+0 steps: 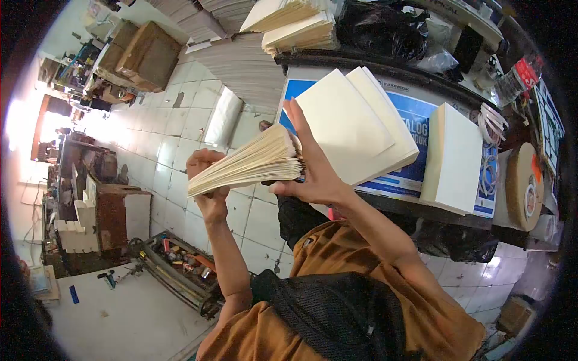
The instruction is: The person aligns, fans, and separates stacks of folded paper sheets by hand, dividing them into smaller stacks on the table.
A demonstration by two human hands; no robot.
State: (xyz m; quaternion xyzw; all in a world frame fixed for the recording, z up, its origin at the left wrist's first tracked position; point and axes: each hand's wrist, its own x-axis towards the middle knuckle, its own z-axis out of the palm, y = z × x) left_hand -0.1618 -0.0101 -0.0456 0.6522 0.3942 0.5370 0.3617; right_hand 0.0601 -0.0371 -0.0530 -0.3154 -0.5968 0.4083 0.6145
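A thick wedge of cream paper sheets (pixel 250 160) is held up in front of my body, narrow toward the left and fanned wider at the right. My left hand (pixel 206 174) is closed around its narrow left end, thumb beneath. At the wide end, my right hand (pixel 316 171) has its fingers stretched upward and its thumb apart below, with the palm side against the sheet edges. Beyond my right hand, a pile of cream sheets (pixel 346 123) lies on blue-and-white printed sheets (pixel 394 177) on the table. A neat white paper block (pixel 456 159) stands to its right.
A large tape roll (pixel 525 186) and looped white strips (pixel 492 125) are at the table's right end. Black plastic bags (pixel 382 29) and more paper stacks (pixel 299 33) lie at the back. Tall grey paper piles (pixel 244 72) and a cardboard box (pixel 147 57) stand farther off.
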